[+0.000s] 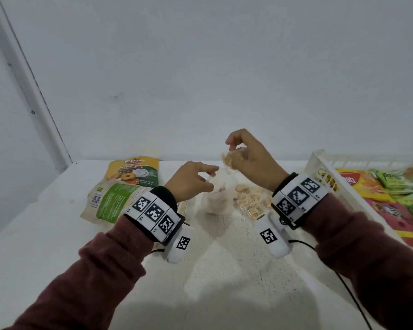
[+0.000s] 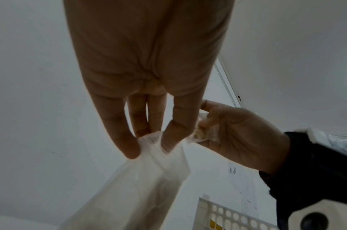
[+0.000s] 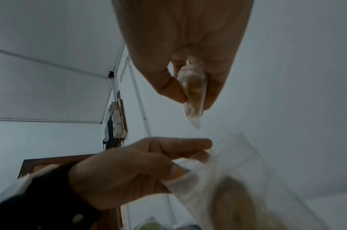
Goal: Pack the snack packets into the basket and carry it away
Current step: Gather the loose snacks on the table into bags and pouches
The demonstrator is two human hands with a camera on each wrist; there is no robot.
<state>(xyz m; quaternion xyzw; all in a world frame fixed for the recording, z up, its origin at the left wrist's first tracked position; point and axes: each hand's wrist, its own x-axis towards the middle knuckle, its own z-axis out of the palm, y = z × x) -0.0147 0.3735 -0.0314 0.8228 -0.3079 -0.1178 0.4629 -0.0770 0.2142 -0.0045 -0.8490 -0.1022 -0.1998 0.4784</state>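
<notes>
My left hand pinches the top edge of a clear plastic bag that stands on the white table; the left wrist view shows the bag hanging from the fingertips. Just above the bag's mouth, my right hand pinches small clear-wrapped snack packets, seen as a packet in the right wrist view. Several loose small packets lie on the table under the right wrist. The white perforated basket stands at the right, holding colourful snack packets.
Two larger snack pouches lie at the back left: a yellow pineapple biscuit pouch and a white and green pouch. A grey wall rises right behind the table. Cables trail from both wrist cameras over the near table.
</notes>
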